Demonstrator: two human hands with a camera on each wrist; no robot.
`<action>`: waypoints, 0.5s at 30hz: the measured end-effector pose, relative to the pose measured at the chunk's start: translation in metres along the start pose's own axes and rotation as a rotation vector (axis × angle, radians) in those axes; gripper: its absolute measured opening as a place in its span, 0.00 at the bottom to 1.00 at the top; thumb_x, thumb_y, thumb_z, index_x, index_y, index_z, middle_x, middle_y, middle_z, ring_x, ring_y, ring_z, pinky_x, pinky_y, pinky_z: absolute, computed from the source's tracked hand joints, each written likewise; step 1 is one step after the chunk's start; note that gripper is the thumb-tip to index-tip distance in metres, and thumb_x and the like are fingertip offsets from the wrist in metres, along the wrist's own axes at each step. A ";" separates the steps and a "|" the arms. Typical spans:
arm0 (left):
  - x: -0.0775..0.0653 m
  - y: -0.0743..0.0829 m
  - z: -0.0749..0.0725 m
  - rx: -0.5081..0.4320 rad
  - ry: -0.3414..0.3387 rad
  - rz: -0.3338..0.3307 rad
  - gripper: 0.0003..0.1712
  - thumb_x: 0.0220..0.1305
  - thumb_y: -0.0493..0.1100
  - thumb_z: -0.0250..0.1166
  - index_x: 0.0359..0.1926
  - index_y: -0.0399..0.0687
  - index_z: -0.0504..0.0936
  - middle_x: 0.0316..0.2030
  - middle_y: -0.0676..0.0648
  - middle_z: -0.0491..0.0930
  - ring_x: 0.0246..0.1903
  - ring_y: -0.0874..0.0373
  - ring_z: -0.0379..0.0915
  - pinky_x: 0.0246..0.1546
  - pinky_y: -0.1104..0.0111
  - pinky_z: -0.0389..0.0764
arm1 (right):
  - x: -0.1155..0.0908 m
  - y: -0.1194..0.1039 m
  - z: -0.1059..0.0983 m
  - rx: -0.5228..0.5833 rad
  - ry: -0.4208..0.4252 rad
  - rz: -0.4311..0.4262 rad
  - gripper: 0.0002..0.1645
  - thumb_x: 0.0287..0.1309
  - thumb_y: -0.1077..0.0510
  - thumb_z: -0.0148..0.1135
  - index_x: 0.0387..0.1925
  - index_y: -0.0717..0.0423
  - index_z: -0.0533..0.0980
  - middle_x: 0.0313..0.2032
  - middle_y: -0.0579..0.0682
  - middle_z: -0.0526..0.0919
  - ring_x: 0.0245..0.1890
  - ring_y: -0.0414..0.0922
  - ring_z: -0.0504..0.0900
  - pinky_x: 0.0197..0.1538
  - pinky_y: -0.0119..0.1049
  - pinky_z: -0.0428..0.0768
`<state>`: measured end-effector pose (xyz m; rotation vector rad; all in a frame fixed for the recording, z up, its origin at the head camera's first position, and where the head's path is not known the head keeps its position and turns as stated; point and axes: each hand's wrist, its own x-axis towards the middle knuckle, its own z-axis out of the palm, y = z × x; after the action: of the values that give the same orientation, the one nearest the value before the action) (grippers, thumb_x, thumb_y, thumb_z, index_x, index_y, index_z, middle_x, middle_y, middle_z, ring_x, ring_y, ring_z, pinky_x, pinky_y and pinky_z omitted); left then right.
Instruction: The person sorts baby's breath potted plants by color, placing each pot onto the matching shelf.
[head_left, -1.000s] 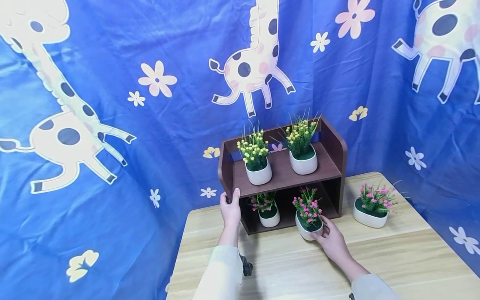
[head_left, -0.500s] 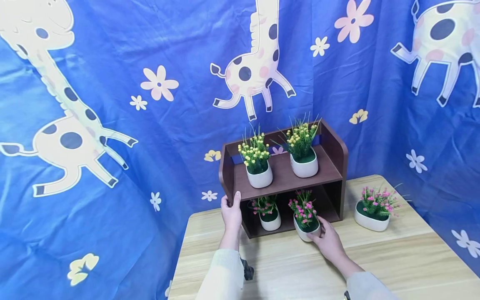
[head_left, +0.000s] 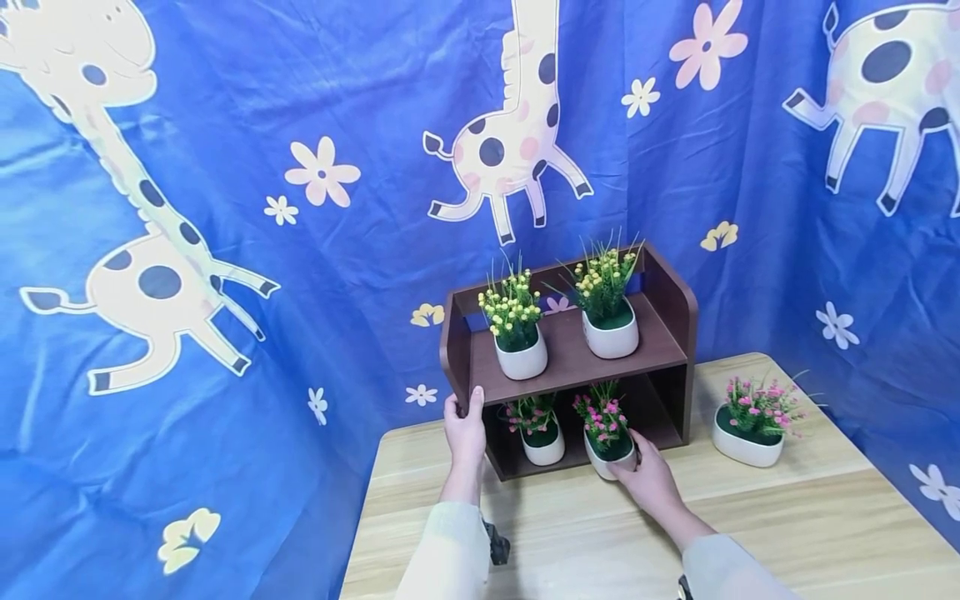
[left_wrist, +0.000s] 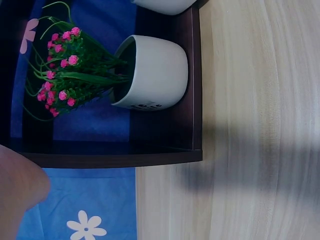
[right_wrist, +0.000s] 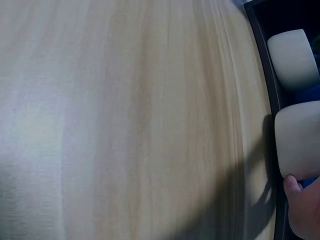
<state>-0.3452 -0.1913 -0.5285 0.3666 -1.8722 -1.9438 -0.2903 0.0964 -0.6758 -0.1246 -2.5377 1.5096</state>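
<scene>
My right hand grips a white pot of pink artificial flowers by its right side, at the front of the lower level of a dark brown two-tier shelf. In the right wrist view the thumb presses the white pot. My left hand holds the shelf's left side panel, thumb on the front edge; its fingers are partly hidden behind the panel. Another pink-flowered pot stands on the lower level at the left, seen from the side in the left wrist view.
Two white pots with yellow flowers, one left and one right, stand on the top level. A third pink-flowered pot sits on the wooden table right of the shelf. A blue giraffe-print curtain hangs behind.
My right hand has moved the pink-flowered pot slightly left, toward the other pot on the lower level. My left hand keeps its hold on the shelf. The head view has shifted slightly.
</scene>
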 end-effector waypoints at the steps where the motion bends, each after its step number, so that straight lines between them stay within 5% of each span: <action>1: 0.000 0.001 0.000 0.004 0.000 -0.003 0.25 0.64 0.56 0.70 0.53 0.46 0.75 0.46 0.52 0.78 0.48 0.60 0.71 0.57 0.64 0.68 | 0.000 -0.001 0.000 -0.007 -0.002 0.001 0.52 0.53 0.49 0.75 0.74 0.60 0.60 0.69 0.67 0.68 0.66 0.66 0.71 0.67 0.61 0.71; 8: -0.003 0.010 -0.001 0.031 -0.006 -0.013 0.21 0.66 0.48 0.69 0.51 0.40 0.75 0.44 0.50 0.77 0.46 0.58 0.71 0.55 0.64 0.69 | 0.004 -0.006 0.000 -0.064 -0.041 0.002 0.53 0.54 0.49 0.73 0.74 0.62 0.58 0.70 0.68 0.66 0.69 0.68 0.67 0.69 0.63 0.66; 15: -0.002 0.002 -0.001 0.011 0.005 -0.005 0.26 0.63 0.56 0.71 0.52 0.46 0.76 0.44 0.53 0.78 0.47 0.60 0.71 0.56 0.65 0.68 | 0.007 -0.011 -0.002 -0.084 -0.064 -0.005 0.52 0.54 0.51 0.73 0.74 0.65 0.58 0.70 0.69 0.66 0.69 0.68 0.67 0.70 0.62 0.66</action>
<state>-0.3426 -0.1915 -0.5264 0.3795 -1.8817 -1.9353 -0.2968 0.0943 -0.6647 -0.0831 -2.6497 1.4283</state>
